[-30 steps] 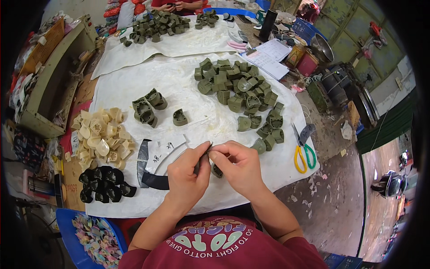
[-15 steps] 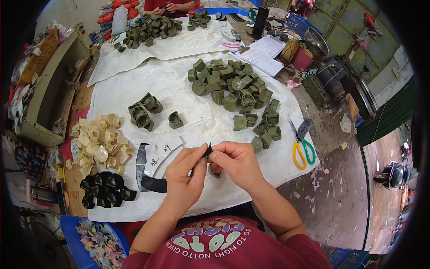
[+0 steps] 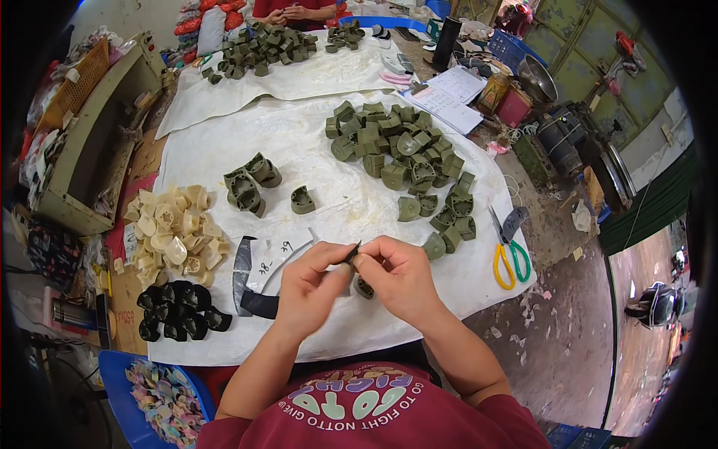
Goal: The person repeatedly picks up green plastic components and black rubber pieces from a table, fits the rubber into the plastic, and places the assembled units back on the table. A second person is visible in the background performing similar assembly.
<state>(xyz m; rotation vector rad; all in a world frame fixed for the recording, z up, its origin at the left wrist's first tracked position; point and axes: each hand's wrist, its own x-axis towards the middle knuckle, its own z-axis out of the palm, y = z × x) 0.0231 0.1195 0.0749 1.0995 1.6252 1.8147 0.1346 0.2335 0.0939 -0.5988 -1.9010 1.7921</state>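
Both hands meet above the near part of the white-covered table [image 3: 336,224], pinching a small thin black piece [image 3: 353,252] between their fingertips. My left hand [image 3: 310,280] grips it from the left with thumb and fingers. From the right, my right hand [image 3: 400,273] closes on it, thumb and index finger pressed together. An olive-green heel-shaped block [image 3: 364,289] lies just under the hands, partly hidden. Left of my left hand are curved black strips [image 3: 259,305] and a white curved template [image 3: 275,263] with handwriting.
Olive blocks form a large pile [image 3: 396,142] and a small cluster [image 3: 250,187]. Beige pieces [image 3: 176,236] and black pieces [image 3: 179,308] lie left. Scissors [image 3: 503,266] rest at the right edge. A blue bin [image 3: 112,374] of scraps stands lower left; another person [image 3: 295,11] sits across.
My hands stay together on the black piece, with fingers slightly shifted and the piece tilted differently. The whole view has shifted a little, and more of the olive block beneath shows.
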